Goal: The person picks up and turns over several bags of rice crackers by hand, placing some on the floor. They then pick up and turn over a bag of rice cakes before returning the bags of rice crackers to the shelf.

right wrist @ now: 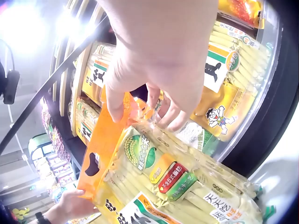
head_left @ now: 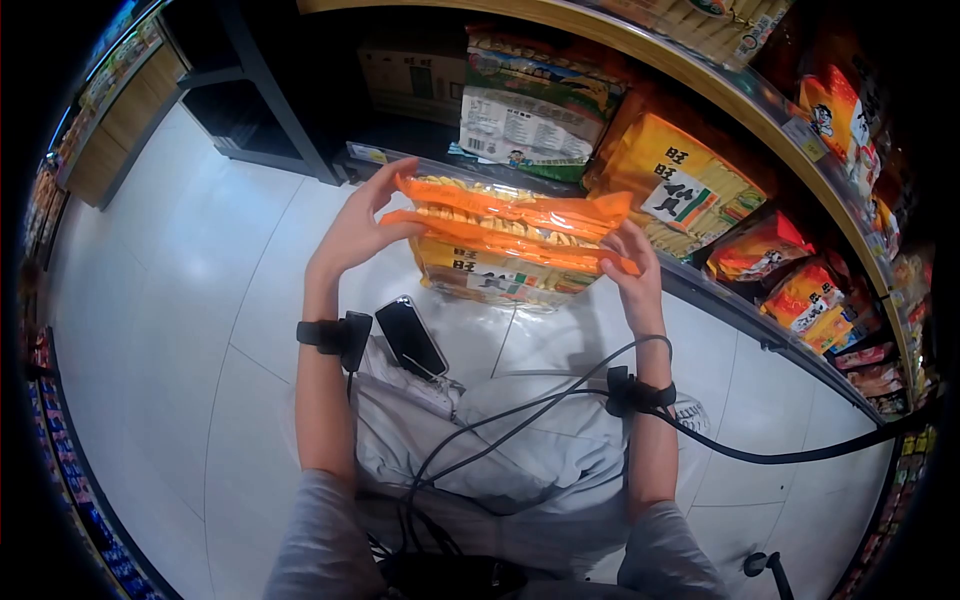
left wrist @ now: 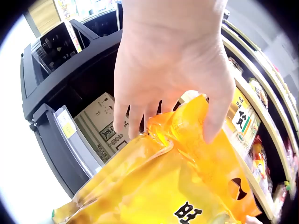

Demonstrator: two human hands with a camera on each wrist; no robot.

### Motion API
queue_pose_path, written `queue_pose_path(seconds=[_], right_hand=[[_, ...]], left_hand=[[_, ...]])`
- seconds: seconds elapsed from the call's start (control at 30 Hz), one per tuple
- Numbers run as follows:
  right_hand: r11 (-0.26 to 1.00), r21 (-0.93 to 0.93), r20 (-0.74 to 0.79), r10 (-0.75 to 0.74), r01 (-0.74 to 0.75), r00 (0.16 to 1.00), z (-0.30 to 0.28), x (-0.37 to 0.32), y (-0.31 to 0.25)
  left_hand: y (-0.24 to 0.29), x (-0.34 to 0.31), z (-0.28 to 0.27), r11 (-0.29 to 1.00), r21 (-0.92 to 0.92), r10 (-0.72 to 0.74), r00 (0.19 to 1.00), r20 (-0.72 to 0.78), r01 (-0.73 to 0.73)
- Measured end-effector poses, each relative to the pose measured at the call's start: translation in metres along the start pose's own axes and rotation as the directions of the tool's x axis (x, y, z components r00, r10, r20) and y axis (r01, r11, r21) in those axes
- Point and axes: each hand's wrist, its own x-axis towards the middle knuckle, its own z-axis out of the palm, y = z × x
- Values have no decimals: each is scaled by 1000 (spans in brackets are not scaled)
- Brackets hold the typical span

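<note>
Two clear, orange-topped bags of stick-shaped snacks [head_left: 500, 275] hang upright, face to back, over the floor in front of the lower shelf. My left hand [head_left: 352, 228] grips their orange top edge at the left corner, thumb on the near side. At the right corner, my right hand [head_left: 637, 278] pinches the same orange edge. The left wrist view shows the left thumb lying across the orange film [left wrist: 187, 126], fingers behind it. In the right wrist view, the right fingers curl over the top seal beside a cut-out handle hole [right wrist: 91, 164].
On the lower shelf stand a green-and-white bag [head_left: 530, 115], a yellow snack bag [head_left: 675, 185] and several red-orange packs [head_left: 800, 300]. A carton [head_left: 415, 85] sits deeper inside. A phone [head_left: 411, 337] lies near the left forearm. Black cables [head_left: 540, 405] cross the lap.
</note>
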Motion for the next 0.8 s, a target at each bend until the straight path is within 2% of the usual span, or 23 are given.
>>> queue_pose_path(seconds=[0.13, 0.27, 0.33, 0.43, 0.47, 0.53, 0.67, 0.8], right_hand=[[997, 78, 17, -7, 6, 1000, 1, -1, -1], [998, 57, 17, -18, 17, 1000, -1, 1, 2], [1000, 12, -6, -23, 23, 1000, -3, 2, 6], [999, 17, -15, -38, 38, 999, -4, 2, 9], [999, 16, -15, -38, 39, 999, -5, 2, 10], [1000, 19, 4, -20, 20, 1000, -8, 3, 12], [997, 77, 31, -19, 16, 999, -11, 2, 13], [985, 172, 94, -36, 19, 995, -12, 2, 14]], left_hand=[[-1, -2, -9, 986, -166, 9, 998, 67, 2], [1, -4, -1, 996, -86, -16, 999, 38, 19], [-9, 2, 4, 999, -32, -34, 999, -38, 33], [-21, 6, 10, 999, 41, -28, 998, -58, 31], [-24, 8, 11, 999, 40, -28, 998, -58, 30], [-24, 10, 13, 993, -75, -98, 992, -85, 92], [-24, 11, 12, 991, -93, -106, 989, -106, 97], [-25, 12, 14, 994, -29, -106, 979, -177, 102]])
